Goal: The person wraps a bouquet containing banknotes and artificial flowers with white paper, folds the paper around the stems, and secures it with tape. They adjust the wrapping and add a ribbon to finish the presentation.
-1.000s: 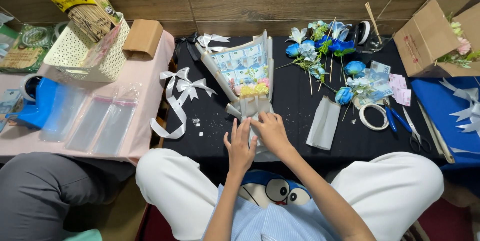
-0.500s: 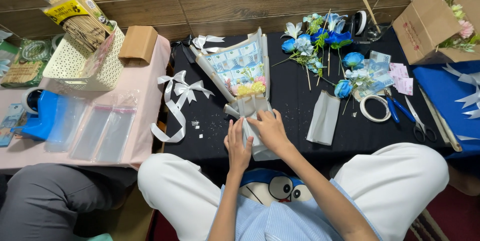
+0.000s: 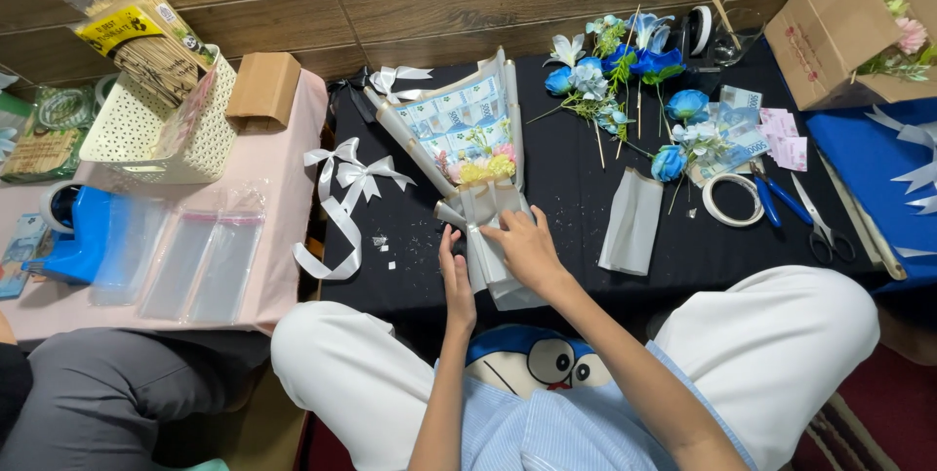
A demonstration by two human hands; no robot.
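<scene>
My right hand [image 3: 527, 251] wraps around the smooth grey paper stem of the cone-shaped banknote bouquet [image 3: 467, 154], mid-frame. My left hand [image 3: 455, 276] lies flat and open against its side. A shiny white ribbon bow [image 3: 353, 178] lies left.

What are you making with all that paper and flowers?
A person sitting at a black table has both hands on the stem end of a wrapped bouquet with folded banknotes and little flowers inside. The left hand and right hand press its grey wrapping. Blue flowers, white ribbon and scissors lie nearby.
</scene>
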